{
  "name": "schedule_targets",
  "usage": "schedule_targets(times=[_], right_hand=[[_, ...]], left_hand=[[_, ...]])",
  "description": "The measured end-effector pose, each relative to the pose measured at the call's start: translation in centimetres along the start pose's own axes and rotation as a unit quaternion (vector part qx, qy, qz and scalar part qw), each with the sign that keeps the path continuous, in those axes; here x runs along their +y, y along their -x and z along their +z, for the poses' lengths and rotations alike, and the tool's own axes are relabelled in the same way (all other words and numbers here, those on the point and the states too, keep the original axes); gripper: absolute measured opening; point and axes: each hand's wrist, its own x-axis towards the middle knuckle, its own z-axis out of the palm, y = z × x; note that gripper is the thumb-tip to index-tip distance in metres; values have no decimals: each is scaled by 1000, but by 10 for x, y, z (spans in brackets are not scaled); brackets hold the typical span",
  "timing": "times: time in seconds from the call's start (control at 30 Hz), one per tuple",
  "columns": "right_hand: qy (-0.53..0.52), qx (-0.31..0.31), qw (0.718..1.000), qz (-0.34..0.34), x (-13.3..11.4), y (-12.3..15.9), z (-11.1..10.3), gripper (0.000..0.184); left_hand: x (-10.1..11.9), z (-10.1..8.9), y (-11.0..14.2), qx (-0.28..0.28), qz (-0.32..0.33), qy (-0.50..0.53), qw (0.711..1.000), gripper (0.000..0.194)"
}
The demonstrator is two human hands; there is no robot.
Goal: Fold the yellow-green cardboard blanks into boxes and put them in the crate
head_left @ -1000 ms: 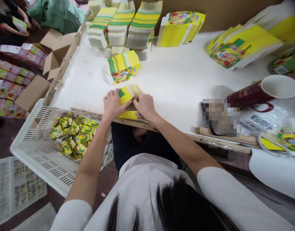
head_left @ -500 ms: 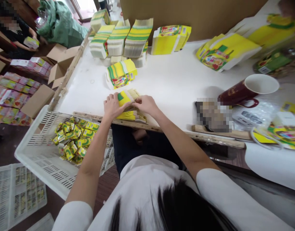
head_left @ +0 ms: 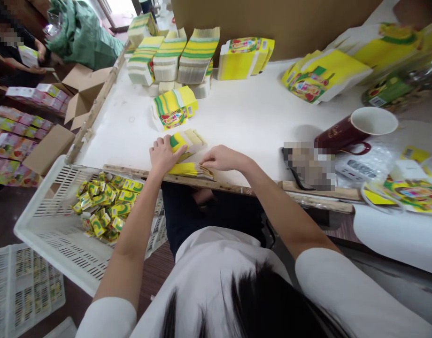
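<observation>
Lowered since earlier: right hand [head_left: 223,158], fingers closed at the near stack [head_left: 184,169]'s end. Left hand [head_left: 162,155], fingers gripping the carton bundle [head_left: 188,139] beyond that stack, best kept steady.

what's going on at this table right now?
The left hand grips a yellow, green and white printed cardboard piece on the white tabletop. The right hand has its fingertips at the right end of a fanned stack of flat yellow card by the front edge. To the left, a white slatted plastic crate holds small yellow-and-green boxes. In the background, a person in black holds a pale box.
</observation>
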Motion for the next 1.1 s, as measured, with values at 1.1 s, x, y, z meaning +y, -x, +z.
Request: schedule_targets(times=[1.1], right_hand=[[213,215,949,89,-5,-43,31,31]], left_hand=[[-2,3,2,4,19,-6,1000,69]])
